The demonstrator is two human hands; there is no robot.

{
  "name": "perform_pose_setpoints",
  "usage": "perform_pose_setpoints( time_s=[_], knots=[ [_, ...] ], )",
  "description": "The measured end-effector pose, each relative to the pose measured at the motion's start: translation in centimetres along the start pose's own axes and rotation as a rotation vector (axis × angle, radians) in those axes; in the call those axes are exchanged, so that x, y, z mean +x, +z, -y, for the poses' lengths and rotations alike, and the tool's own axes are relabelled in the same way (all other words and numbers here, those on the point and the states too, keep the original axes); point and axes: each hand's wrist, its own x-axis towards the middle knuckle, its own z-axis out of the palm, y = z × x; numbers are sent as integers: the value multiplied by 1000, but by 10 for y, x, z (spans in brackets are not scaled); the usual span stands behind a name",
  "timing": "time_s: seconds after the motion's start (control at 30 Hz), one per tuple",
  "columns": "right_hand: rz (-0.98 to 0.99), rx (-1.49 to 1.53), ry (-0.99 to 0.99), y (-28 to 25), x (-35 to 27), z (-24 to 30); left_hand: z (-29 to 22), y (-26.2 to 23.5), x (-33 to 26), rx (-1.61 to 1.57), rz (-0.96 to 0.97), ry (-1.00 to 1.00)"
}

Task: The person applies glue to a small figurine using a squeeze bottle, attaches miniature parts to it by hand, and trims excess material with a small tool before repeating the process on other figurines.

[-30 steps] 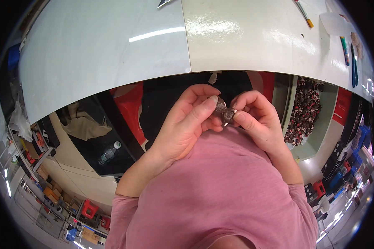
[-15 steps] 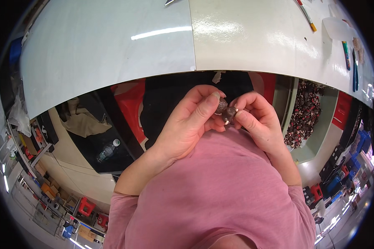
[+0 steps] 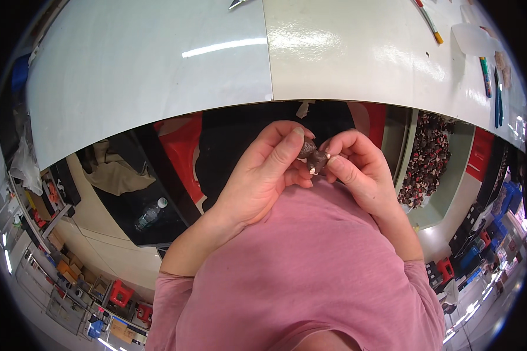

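Observation:
Between my two hands, in front of my pink shirt, is a small dark brown figurine (image 3: 317, 159) with a rounded body and pale, whitish tips. My left hand (image 3: 266, 165) is closed on its rounded end with thumb and fingers. From the other side my right hand (image 3: 360, 167) pinches at one pale tip with thumb and forefinger. The fingers cover part of the figurine, so its exact kind cannot be made out.
A white table (image 3: 158, 64) arches ahead, with a brush-like stick (image 3: 430, 22) and pliers (image 3: 498, 99) at right. A pale green bin (image 3: 451, 193) holds many small dark, red and white pieces. At left, a plastic bottle (image 3: 151, 214) lies beside beige cloth (image 3: 117, 174).
The figurine has shifted slightly left and turned a little in my fingers. Both hands keep their hold, and the whole view has moved slightly.

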Motion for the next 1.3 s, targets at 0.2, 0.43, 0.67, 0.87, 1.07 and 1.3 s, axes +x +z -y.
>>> perform_pose_setpoints(
  time_s=[0.2,0.43,0.67,0.87,1.07,1.3],
  knots=[
    [7,-23,-6,-1,0,1,-2,0,0,17,6,-43],
    [1,-18,-31,-1,0,0,0,2,2,39,-14,-57],
    [16,-653,-554,4,11,6,2,0,6,16,-41,-81],
    [2,-633,-484,-3,11,-1,1,3,2,40,-45,-37],
    [-51,-397,-380,-5,7,-7,3,5,-1,110,-36,18],
    [-39,-156,-289,-7,7,-7,1,6,-4,178,-18,60]
  ],
)
